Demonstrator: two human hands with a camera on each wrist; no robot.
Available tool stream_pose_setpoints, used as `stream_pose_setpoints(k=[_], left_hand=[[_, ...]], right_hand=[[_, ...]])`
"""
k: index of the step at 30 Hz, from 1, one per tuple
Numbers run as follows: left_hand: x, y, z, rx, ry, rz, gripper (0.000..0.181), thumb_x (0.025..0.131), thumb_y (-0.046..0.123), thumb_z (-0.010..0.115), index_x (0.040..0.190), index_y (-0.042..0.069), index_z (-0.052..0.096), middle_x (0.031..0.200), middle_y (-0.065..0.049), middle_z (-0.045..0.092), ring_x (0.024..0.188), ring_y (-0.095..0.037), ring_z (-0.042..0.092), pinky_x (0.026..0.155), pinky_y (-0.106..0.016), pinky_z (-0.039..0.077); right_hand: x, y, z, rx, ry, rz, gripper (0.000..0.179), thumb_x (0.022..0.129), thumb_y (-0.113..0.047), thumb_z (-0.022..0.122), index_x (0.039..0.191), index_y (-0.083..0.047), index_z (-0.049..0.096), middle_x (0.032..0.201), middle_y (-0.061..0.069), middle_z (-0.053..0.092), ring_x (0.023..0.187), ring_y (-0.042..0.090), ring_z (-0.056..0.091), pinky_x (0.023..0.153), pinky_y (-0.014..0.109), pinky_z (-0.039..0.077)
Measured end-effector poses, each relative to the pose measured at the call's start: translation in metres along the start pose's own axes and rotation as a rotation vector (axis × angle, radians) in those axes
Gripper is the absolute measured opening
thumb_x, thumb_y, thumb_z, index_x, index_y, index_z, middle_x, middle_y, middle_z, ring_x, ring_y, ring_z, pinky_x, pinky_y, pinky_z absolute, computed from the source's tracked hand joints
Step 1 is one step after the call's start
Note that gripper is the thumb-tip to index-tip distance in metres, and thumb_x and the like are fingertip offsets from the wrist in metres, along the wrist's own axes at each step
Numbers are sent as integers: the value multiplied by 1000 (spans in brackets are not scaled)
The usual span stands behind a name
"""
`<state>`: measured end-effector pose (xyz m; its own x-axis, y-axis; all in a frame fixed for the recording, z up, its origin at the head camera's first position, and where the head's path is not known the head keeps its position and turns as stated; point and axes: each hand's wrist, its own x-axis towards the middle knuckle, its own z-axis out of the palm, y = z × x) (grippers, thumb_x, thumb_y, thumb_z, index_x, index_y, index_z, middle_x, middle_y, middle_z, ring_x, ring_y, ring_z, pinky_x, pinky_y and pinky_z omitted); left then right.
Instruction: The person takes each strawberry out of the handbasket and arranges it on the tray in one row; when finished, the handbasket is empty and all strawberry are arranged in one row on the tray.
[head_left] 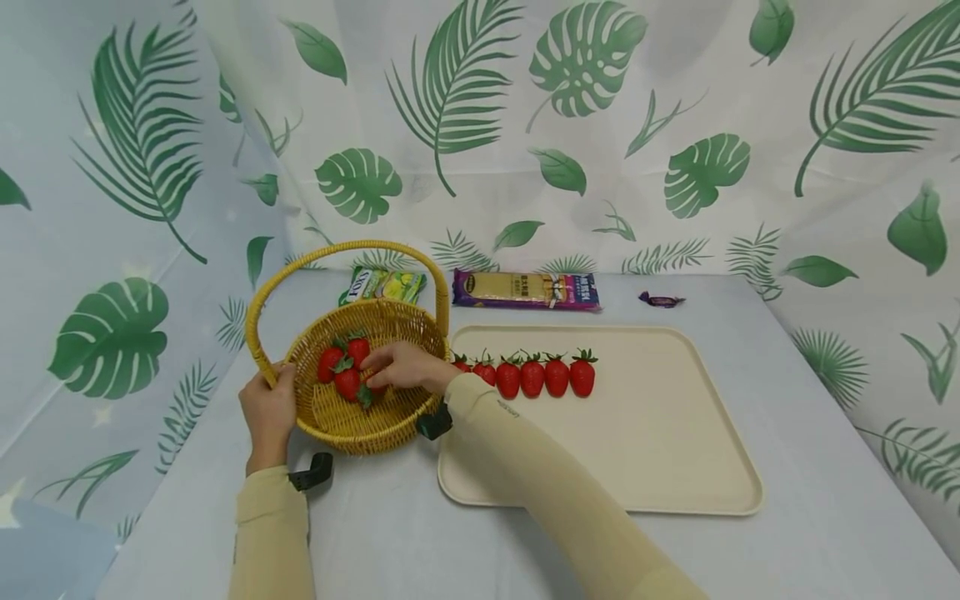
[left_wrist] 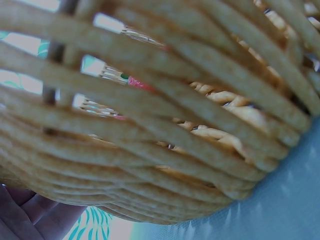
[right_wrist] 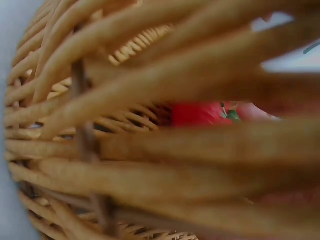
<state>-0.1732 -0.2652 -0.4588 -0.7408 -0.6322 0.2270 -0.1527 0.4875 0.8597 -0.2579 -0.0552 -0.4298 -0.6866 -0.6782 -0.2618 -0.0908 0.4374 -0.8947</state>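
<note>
A yellow wicker basket with a tall arched handle sits at the left of the table. My left hand grips its left rim near the foot of the handle. Inside lie several red strawberries with green leaves. My right hand reaches over the right rim and pinches a strawberry, mostly hidden under the fingers. Woven basket wall fills the left wrist view, the left hand's fingers low at its corner. Through the weave in the right wrist view, a red strawberry shows.
A cream tray stands right of the basket, with a row of strawberries partly behind my right forearm. Along the back lie a green packet, a long purple-and-gold packet and a small purple wrapped candy.
</note>
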Motion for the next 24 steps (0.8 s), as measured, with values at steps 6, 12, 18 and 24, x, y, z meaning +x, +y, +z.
stream_pose_setpoints(k=[6, 12, 18, 24], left_hand=[[-1, -3, -1, -27, -12, 27, 34, 97, 28, 56, 101, -2, 71, 79, -19, 64, 51, -6, 41, 49, -22, 36], [-1, -3, 0, -43, -11, 20, 32, 96, 27, 57, 102, -1, 72, 70, -9, 59, 52, -10, 42, 48, -23, 36], [0, -3, 1, -44, -4, 19, 32, 96, 26, 57, 101, -1, 71, 69, -7, 58, 53, -12, 42, 49, -23, 36], [0, -3, 1, -36, -1, 19, 33, 96, 27, 57, 101, -2, 71, 73, -12, 60, 55, -12, 42, 50, -23, 36]], right_hand=[[1, 4, 1, -105, -70, -60, 34, 89, -16, 70, 123, -11, 67, 120, 5, 67, 107, 11, 61, 89, 25, 48], [2, 5, 3, -140, -134, -92, 32, 89, -12, 70, 121, -9, 67, 116, 3, 67, 104, 10, 60, 89, 25, 47], [1, 4, 4, -205, -143, -95, 32, 87, -9, 72, 118, -9, 69, 116, 0, 66, 104, 10, 58, 87, 23, 46], [-3, 1, 5, -226, -226, -96, 31, 87, -6, 71, 117, -6, 68, 117, 2, 66, 109, 12, 56, 92, 23, 44]])
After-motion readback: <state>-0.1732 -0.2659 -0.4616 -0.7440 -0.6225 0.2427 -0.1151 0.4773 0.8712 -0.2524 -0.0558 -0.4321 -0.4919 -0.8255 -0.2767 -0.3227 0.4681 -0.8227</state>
